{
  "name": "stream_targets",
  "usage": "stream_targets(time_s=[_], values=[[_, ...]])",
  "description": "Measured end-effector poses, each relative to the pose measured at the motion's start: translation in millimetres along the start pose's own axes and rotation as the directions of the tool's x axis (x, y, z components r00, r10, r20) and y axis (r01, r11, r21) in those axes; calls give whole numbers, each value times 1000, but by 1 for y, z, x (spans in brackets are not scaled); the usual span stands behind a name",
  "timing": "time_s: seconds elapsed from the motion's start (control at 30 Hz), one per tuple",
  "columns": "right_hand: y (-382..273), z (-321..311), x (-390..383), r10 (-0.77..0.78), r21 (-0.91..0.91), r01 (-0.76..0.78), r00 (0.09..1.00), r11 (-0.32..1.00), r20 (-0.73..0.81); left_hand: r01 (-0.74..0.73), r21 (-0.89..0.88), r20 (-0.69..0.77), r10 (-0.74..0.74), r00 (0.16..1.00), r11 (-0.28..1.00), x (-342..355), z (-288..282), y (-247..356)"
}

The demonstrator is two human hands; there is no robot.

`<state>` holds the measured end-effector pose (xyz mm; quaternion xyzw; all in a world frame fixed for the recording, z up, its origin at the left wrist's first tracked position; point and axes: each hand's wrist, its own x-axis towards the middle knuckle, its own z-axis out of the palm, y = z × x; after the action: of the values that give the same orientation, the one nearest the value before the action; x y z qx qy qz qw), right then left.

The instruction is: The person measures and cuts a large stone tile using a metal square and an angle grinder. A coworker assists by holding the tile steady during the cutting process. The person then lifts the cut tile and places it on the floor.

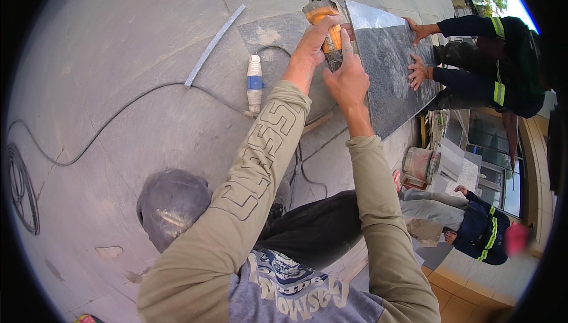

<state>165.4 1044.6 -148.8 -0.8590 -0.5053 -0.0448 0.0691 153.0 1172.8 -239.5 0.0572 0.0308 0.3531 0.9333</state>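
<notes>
Both of my hands are closed around an orange and grey angle grinder (331, 30). My left hand (312, 42) wraps the body nearer the grinder's head, while my right hand (349, 83) grips the rear end, one finger stretched along it. The grinder's disc stands at the edge of a large dark grey slab (387, 68), whose far corner is paler; whether it touches the slab I cannot tell. Across the slab a co-worker's two hands (421, 71) lie on its right side.
A thin grey strip (214, 46) lies on the concrete floor. Left of my forearm is a white and blue plug connector (254, 83); its black cable (127, 107) runs to a coil (22, 190). Another person (473, 222) stands at the right, near a dirty bucket (418, 164).
</notes>
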Motion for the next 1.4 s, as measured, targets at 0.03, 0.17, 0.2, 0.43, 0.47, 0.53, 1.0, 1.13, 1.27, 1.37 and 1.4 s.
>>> stream_targets(time_s=[0.03, 0.17, 0.2, 0.43, 0.47, 0.53, 1.0, 1.13, 1.27, 1.37, 1.4], values=[[1, 1, 0, -2, 2, 2, 1000, 1000, -1, 12, -22, 13, -12, 1000, 1000, -1, 1, 0], [2, 2, 2, 3, -5, -3, 1000, 1000, -18, 33, -46, 24, -32, 999, 998, 1, 4, 1], [2, 1, 2, 16, -7, -16, 1000, 1000, -14, 34, -36, 13, -33, 999, 999, 1, 3, 0], [-7, -5, 1, 41, 30, -43, 998, 999, 43, 9, -37, 17, -9, 1000, 999, 10, -5, -2], [-7, -7, -1, 51, 35, -52, 997, 998, 50, 11, -37, 15, -10, 1000, 999, 9, -5, -4], [-6, -7, -3, 61, 35, -63, 996, 997, 58, 9, -43, 18, -9, 1000, 999, 6, -4, -6], [0, -6, -6, 39, 60, -42, 998, 997, 40, -32, -27, 26, 33, 999, 999, 1, 3, -11], [-3, -6, -2, 57, 64, -61, 997, 996, 50, -15, 7, 17, 15, 1000, 1000, 3, 2, -4], [-6, -5, 1, 71, 68, -74, 996, 995, 53, 12, -8, -20, -12, 1000, 1000, 4, 3, -1], [-4, -3, 0, 83, 40, -84, 996, 996, 32, 33, -16, -38, -34, 999, 999, 2, 7, -1], [-5, -3, 1, 76, 32, -77, 997, 997, 16, 34, -18, -37, -35, 999, 999, 3, 6, 0]])
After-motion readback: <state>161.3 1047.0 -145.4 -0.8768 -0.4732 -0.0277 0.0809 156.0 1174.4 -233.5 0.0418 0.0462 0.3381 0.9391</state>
